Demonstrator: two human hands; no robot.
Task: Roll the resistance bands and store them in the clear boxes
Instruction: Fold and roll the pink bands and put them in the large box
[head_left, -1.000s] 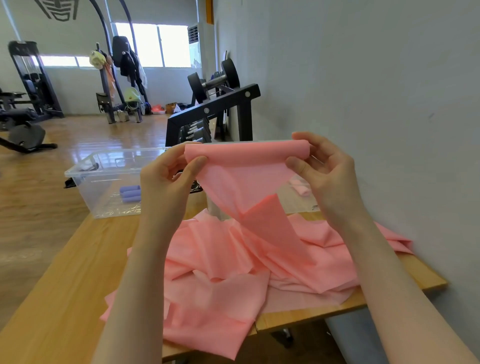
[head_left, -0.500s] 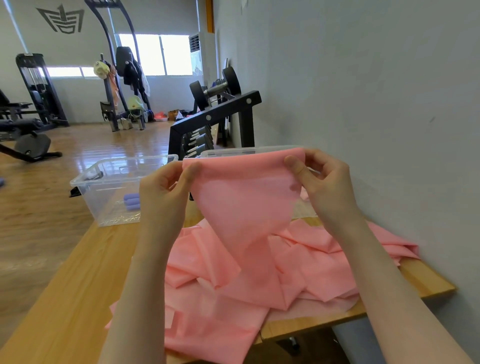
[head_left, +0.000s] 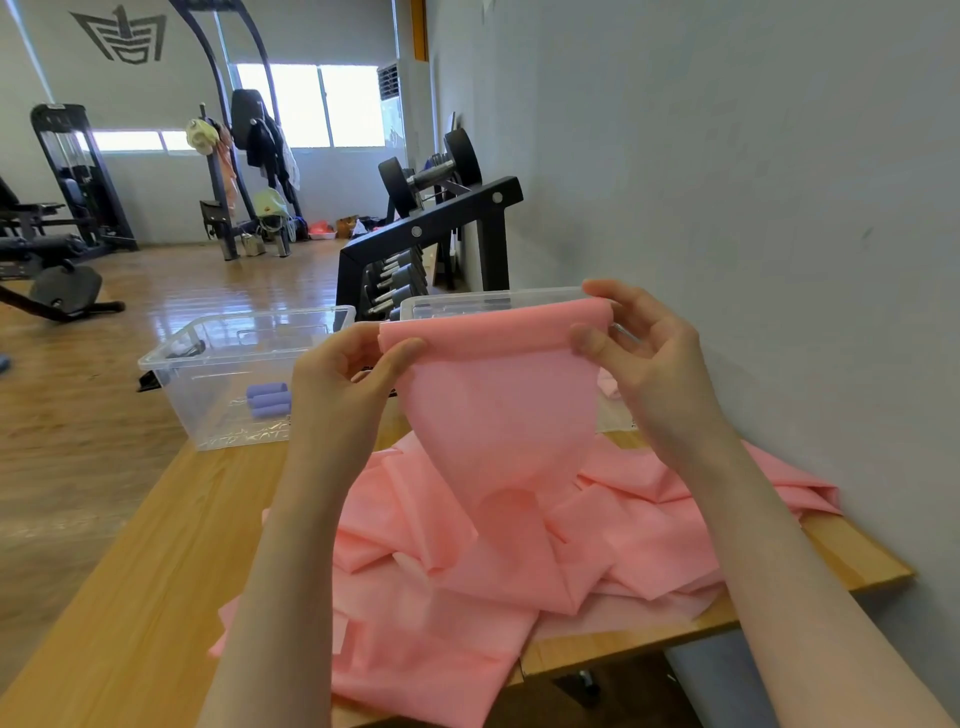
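A pink resistance band (head_left: 493, 415) hangs in the air above the wooden table (head_left: 156, 597), its top edge rolled into a thin tube. My left hand (head_left: 343, 379) pinches the roll's left end and my right hand (head_left: 639, 358) pinches its right end. The band's loose length drops into a heap of pink bands (head_left: 519, 561) on the table. Behind my left hand stands a clear box (head_left: 218, 358) holding rolled purple bands (head_left: 267, 399). A second clear box (head_left: 467, 304) stands behind the roll, mostly hidden by it.
A grey wall (head_left: 727, 208) runs close along the table's right side. A black dumbbell rack (head_left: 431, 244) stands beyond the boxes. Gym machines and a wooden floor (head_left: 78, 415) lie to the left. The table's near right edge (head_left: 727, 618) ends under the heap.
Both hands have kept turning the roll at the band's top edge, and more of the band now hangs flat below it. The camera tilted slightly, so the hands sit lower in view.
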